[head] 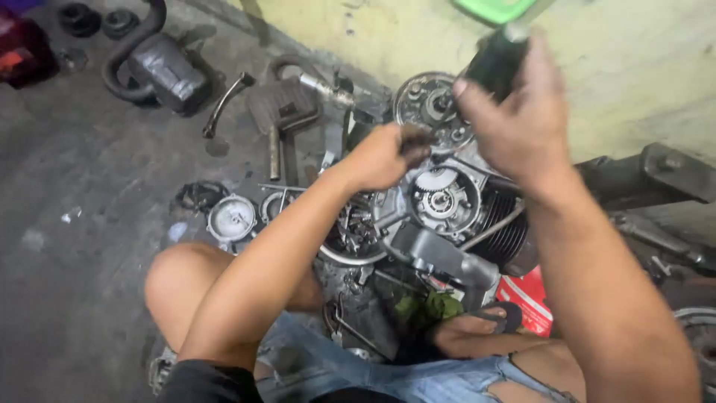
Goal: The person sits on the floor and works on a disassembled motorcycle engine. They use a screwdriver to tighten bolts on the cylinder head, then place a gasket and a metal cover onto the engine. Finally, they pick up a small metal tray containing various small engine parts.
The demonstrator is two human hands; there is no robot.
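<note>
So my left hand [384, 157] is curled shut around some small dark part, right over the opened engine [440, 205] on the floor. My right hand [514, 119] is wrapped tight round a black tool handle [496, 60] above it.

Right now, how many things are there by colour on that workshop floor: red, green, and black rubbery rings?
Red things: 2, a red box under the engine and a red object at top left
Green things: 2, a green lid at the top and a green rag
Black rings: 2
Total: 6
</note>
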